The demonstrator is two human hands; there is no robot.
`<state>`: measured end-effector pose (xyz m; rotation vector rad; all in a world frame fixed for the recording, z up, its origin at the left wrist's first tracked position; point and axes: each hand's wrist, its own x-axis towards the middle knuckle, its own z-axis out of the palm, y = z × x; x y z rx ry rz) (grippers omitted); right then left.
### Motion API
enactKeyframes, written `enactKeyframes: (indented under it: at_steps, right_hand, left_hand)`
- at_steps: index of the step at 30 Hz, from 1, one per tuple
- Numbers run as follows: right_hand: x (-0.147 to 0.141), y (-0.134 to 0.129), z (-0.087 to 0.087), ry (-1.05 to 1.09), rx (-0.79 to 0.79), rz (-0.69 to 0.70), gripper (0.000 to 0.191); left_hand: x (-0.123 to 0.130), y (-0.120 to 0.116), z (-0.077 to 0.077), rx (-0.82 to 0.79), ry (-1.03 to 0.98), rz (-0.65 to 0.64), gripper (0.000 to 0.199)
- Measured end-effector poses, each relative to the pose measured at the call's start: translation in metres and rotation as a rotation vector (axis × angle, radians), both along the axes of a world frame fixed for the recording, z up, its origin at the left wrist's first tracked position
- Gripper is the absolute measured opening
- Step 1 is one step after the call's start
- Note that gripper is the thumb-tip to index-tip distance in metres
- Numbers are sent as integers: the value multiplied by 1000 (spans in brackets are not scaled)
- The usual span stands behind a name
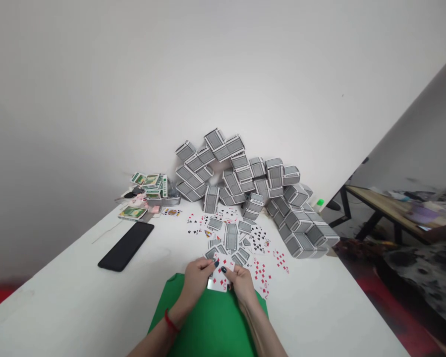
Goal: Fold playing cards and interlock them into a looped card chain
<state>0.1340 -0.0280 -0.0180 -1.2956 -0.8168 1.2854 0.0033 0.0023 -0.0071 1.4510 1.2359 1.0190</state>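
Both hands hold playing cards (218, 282) up in front of me, with red diamonds and a 5 on the front one. My left hand (198, 275) grips the left edge, its thumb pressed on the face. From the right side my right hand (242, 282) pinches them, dark-nailed thumb on top. How many cards are held I cannot tell. Just beyond lie loose cards (231, 237), several face down with grey backs. Other face-up cards (262, 272) with red diamonds spread beside my right hand, and black-suited cards (259, 239) lie farther back.
Many folded grey card blocks (241, 171) stand stacked along the wall, reaching down the right side (301, 233). A black phone (126, 246) lies at left. Green card boxes (152, 186) are piled behind it. Green cloth (211, 322) covers my lap at the table (134, 302) edge.
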Motion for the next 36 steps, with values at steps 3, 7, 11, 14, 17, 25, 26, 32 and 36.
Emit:
enactKeyframes:
  at_steps: [3,7,11,14,17,25,26,32,36]
  right_hand:
    - [-2,-1,4,-37,12,12,40]
    - [-4,-2,10,-139,52,12,41]
    - [-4,-4,12,-236,68,-10,44]
    - [-4,-3,13,-217,49,-19,42]
    - [-4,-3,17,-123,70,3,38]
    - [0,-4,26,-16,136,197,33]
    - [-1,-4,25,-55,143,187,31]
    - [-11,-5,8,-417,143,49,24]
    - [-19,-12,5,-746,196,-127,20]
  left_hand:
    - [1,-2,-1,4,-19,83,28]
    - [4,-6,0,61,11,124,23]
    - [5,-10,5,159,121,81,20]
    - [5,-11,6,234,213,85,18]
    - [5,-11,4,269,311,136,19]
    - [0,-10,1,321,389,198,19]
    - [0,-10,1,333,406,191,19]
    - [6,-19,-9,441,371,106,19]
    - [10,-23,-10,433,350,15,19]
